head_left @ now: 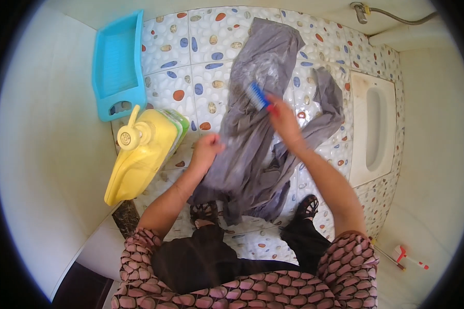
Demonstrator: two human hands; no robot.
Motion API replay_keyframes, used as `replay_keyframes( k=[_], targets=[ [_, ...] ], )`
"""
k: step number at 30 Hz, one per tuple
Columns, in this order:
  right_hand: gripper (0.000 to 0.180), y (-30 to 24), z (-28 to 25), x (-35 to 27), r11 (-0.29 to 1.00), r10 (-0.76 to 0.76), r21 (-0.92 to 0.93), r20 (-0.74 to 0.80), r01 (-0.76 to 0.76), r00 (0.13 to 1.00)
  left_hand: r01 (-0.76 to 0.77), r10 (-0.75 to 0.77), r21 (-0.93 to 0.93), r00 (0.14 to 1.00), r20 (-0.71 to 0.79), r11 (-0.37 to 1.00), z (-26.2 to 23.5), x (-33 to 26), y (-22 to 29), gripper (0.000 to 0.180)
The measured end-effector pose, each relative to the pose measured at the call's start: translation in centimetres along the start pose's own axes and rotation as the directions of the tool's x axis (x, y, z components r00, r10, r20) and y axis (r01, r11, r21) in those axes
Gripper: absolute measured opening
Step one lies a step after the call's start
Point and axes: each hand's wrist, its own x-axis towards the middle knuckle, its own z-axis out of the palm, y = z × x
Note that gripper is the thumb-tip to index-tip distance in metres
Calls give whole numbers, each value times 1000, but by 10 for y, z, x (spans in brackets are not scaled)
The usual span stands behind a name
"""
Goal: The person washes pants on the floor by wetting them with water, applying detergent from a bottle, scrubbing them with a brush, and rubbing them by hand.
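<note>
A pair of grey trousers (250,129), wet and crumpled, lies spread over the tiled floor, with white suds on its upper part. My right hand (284,123) grips a scrubbing brush (257,97) with a blue head and pale bristles; red shows at the fingers. The brush is at the sudsy cloth. My left hand (205,150) is closed at the left edge of the trousers; whether cloth is pinched in its fingers is hidden.
To the left stand a yellow pump bottle (144,149) and a light-blue washboard (118,56). A squat toilet (374,129) is set in the floor at right. At the far wall is a tap (361,13) with a hose. My sandalled feet flank the cloth's near end.
</note>
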Motion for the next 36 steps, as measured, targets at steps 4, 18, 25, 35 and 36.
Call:
replay_keyframes(
  k=[4,18,25,35,36],
  targets=[
    [43,-29,-78,56,955,296,55,-257,-292,920,-282,68,-504,914,-400,816,16,14,116,16],
    [50,8,-58,41,669,499,-683,120,-293,858,-401,347,852,894,284,337,57,-111,-9,73],
    [52,-50,12,-36,892,-162,-168,748,420,643,-367,329,842,913,242,397,47,-106,-20,63],
    [45,-69,13,-35,936,-12,-193,817,294,576,-365,282,834,922,263,415,47,-106,-16,59],
    [45,-59,7,-28,934,-5,-200,821,295,570,-368,285,828,922,263,424,53,-102,-17,59]
  ],
)
